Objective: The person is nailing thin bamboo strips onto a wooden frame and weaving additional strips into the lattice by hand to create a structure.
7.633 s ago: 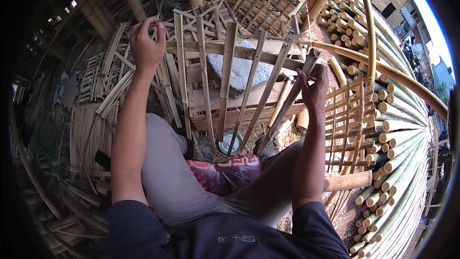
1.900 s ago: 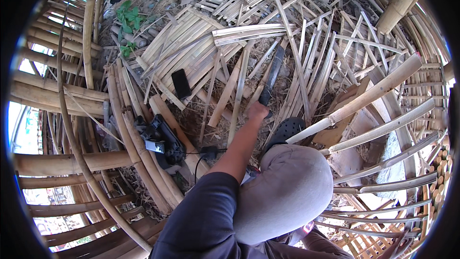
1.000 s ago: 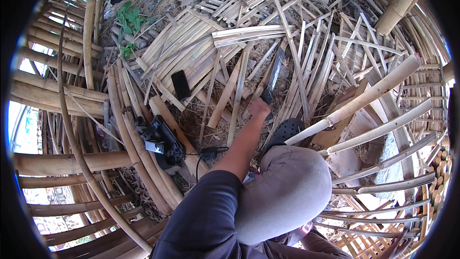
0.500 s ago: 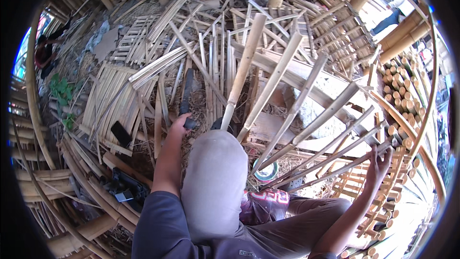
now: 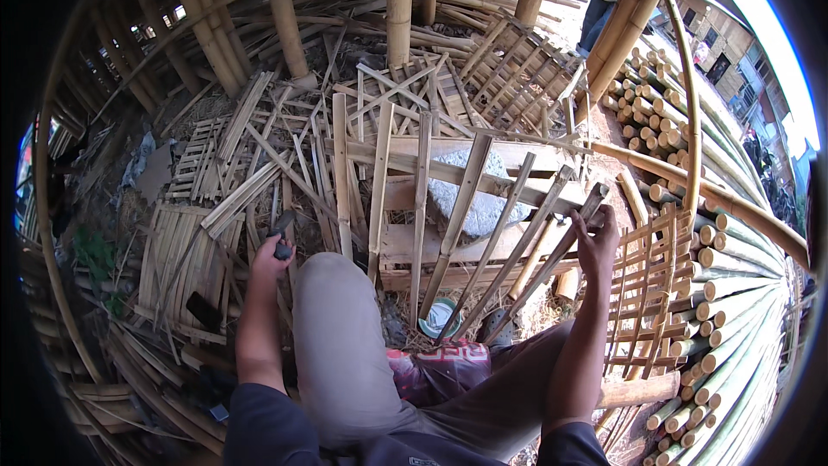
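Near the left of my raised knee, my left hand (image 5: 271, 259) is closed around the handle of a dark machete (image 5: 282, 224); its blade looks foreshortened. On the right, my right hand (image 5: 595, 242) grips the upper end of the rightmost bamboo slat (image 5: 552, 262). Several more bamboo slats (image 5: 463, 216) stand tilted in a fan between my knee and that hand, their tops spread apart. The lower ends come down near a round green-rimmed container (image 5: 438, 318), where some are hidden by my legs.
Behind the slats lies a pale stone block (image 5: 474, 194) by wooden boards (image 5: 405, 242). Cut bamboo poles (image 5: 733, 293) are stacked at the right, beside a slatted bamboo panel (image 5: 647, 289). Another panel (image 5: 177, 250) and a dark phone-like object (image 5: 204, 311) lie left. A person (image 5: 599, 9) stands beyond.
The view has swung to the right, showing more of the stacked poles. The machete's blade has tipped and looks shorter. My right hand still holds the slat's end.
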`<state>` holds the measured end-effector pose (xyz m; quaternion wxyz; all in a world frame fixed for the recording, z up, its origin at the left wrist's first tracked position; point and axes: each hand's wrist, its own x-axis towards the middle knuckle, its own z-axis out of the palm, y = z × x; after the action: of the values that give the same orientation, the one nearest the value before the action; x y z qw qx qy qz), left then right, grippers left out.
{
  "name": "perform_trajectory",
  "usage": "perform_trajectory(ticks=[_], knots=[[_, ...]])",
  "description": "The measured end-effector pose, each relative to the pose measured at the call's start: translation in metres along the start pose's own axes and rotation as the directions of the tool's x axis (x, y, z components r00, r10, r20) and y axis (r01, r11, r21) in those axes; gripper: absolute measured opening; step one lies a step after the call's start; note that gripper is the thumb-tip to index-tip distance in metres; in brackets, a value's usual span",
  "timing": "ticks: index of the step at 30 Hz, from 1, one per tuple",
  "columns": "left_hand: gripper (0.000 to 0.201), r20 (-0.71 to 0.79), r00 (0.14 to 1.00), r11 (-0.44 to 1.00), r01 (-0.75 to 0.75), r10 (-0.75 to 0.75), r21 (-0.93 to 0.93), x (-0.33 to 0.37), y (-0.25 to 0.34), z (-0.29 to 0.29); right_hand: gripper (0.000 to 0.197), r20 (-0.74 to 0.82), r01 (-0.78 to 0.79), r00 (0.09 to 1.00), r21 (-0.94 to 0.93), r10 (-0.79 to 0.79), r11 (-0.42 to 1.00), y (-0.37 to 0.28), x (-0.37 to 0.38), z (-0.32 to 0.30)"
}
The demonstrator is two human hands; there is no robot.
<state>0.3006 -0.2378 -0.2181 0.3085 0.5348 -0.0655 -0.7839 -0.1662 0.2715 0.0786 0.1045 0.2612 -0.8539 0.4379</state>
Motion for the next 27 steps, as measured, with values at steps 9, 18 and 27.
perform_trajectory(ticks=[9, 18, 27], knots=[[0.017, 0.063, 0.982, 0.983, -0.178, 0.175, 0.039, -0.089, 0.033, 0.050, 0.049, -0.014, 0.012, 1.000, -0.013, -0.012, 1.000, -0.001, -0.002, -0.005], [0.011, 0.263, 0.843, 0.852, -0.511, 0.469, 0.117, -0.203, 0.032, 0.121, 0.047, -0.041, 0.041, 0.998, -0.096, -0.045, 0.995, -0.013, -0.006, -0.002], [0.009, 0.390, 0.530, 0.584, -0.811, 0.753, -0.027, -0.318, 0.008, 0.194, 0.068, -0.020, -0.040, 0.999, -0.177, 0.037, 0.983, -0.007, 0.000, -0.003]])
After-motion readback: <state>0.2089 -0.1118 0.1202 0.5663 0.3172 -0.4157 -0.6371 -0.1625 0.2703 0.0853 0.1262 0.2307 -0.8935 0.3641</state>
